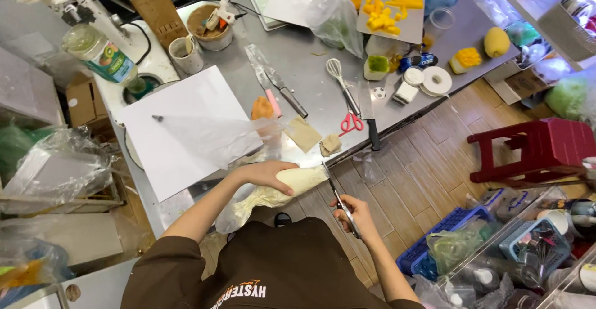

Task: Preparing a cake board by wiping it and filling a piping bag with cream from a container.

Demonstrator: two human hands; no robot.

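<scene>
Nearest the camera, the right hand (355, 213) clenches a long knife (338, 198) whose blade runs up-left to the tip of a cream-filled piping bag (292, 183). Left hand (264, 174) grasps that bag from above, its long axis lying left-to-right just off the steel table's edge (310, 67); open floor lies to the right

We see a cream-coloured piping bag (292, 183) under our left hand (264, 174), just off the grey steel table (310, 67). On that table lie a white sheet of paper (186, 129), red-handled scissors (351, 123) and bright yellow fruit pieces (385, 8) on a pale cutting board (410, 30). Right of the table stands a dark red stool (540, 147) on brown wood-patterned flooring (416, 172).
</scene>
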